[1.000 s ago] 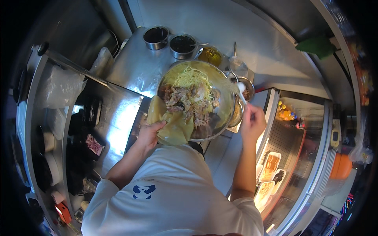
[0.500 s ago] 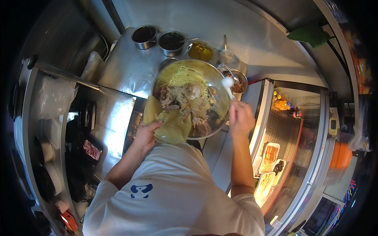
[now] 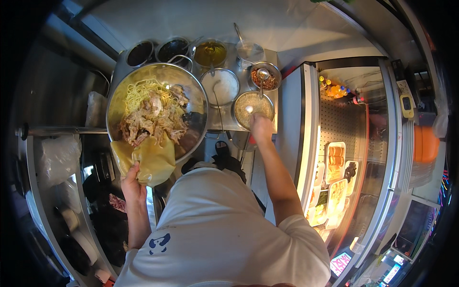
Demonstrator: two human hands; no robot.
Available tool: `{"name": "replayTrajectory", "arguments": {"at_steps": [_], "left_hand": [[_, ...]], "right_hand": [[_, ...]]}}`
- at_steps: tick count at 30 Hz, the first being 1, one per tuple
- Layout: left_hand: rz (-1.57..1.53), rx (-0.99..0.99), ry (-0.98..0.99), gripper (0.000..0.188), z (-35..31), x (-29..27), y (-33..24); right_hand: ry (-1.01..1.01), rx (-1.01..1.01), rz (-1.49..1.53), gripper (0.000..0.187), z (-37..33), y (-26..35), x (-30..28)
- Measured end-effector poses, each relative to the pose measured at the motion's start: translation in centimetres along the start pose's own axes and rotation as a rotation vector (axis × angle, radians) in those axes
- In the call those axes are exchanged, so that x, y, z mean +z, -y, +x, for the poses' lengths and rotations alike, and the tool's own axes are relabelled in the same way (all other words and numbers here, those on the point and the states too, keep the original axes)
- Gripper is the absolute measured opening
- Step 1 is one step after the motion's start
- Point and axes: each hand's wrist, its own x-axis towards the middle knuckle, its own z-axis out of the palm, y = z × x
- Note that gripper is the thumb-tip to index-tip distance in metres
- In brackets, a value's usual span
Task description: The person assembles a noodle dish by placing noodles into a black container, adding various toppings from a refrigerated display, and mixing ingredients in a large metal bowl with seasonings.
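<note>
My left hand [image 3: 132, 184] grips a yellow, cloth-like sheet [image 3: 155, 162] folded over the near rim of a large metal bowl [image 3: 193, 119]. In the bowl lie thin yellow noodles [image 3: 147, 93], with pale, shredded food that looks like meat [image 3: 155, 117] heaped against them. My right hand [image 3: 261, 128] is closed at the near edge of a round container of tan granules [image 3: 246, 99]. The white head of a spoon [image 3: 249, 109] rests in those granules; its handle runs into my right fingers.
A container of white granules [image 3: 221, 86] with a long-handled ladle stands beside the bowl. Beyond are reddish bits [image 3: 265, 76] with a spoon, yellow oil [image 3: 210, 52] and dark sauces [image 3: 140, 53]. At right, a lit display case [image 3: 351, 115] holds food trays [image 3: 335, 162].
My right hand and the spoon have gone from above the bowl to the tan granules. The bowl, with my left hand at its rim, now sits farther left in view.
</note>
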Motion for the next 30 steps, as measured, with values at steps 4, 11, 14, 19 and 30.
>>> {"name": "replayTrajectory", "arguments": {"at_steps": [4, 11, 14, 19, 30], "left_hand": [[-0.029, -0.009, -0.02, 0.045, -0.3, -0.1, 0.7], [-0.035, -0.056, 0.041, 0.045, -0.2, 0.8, 1.7], [-0.037, -0.077, 0.067, 0.04, -0.2, 2.0, 1.9], [-0.03, -0.155, 0.117, 0.044, 0.7, 1.0, 1.8], [-0.062, -0.234, 0.234, 0.041, 0.8, 2.8, 1.8]], "right_hand": [[-0.003, 0.137, 0.182, 0.013, 0.3, -0.4, 1.3], [0.153, 0.819, 0.986, 0.013, 0.7, -1.5, 0.8], [0.171, 0.935, 1.046, 0.012, 0.7, 0.0, -2.6], [0.047, 0.899, 1.267, 0.011, -0.5, 1.8, -5.4], [-0.142, 0.097, 0.967, 0.011, 1.8, 19.5, -15.5]]}}
